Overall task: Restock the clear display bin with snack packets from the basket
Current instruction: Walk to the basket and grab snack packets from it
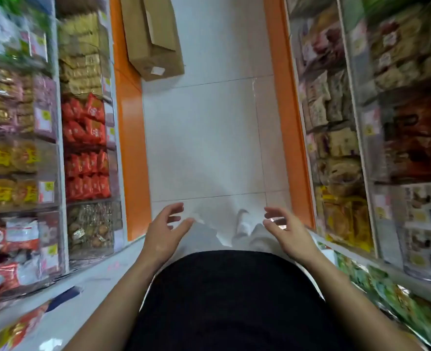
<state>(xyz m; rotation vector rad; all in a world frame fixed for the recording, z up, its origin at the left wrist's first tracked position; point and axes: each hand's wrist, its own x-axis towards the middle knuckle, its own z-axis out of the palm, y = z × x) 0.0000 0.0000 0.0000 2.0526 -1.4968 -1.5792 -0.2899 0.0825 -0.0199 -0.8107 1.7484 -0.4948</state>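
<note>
I look down a narrow shop aisle. My left hand (165, 230) and my right hand (286, 231) hang in front of my waist above the white tiled floor (204, 138), a body's width apart. Both hold nothing, fingers loosely spread and slightly bent. Clear display bins line both sides: red snack packets (86, 145) fill bins on the left shelf, and yellow and beige packets (341, 188) fill bins on the right. No basket is in view.
A brown cardboard box (153, 36) lies on the floor at the far left of the aisle. Orange shelf bases (133, 148) run along both sides. Green packets (396, 307) lie on the near right shelf. My shoe (243, 224) shows below.
</note>
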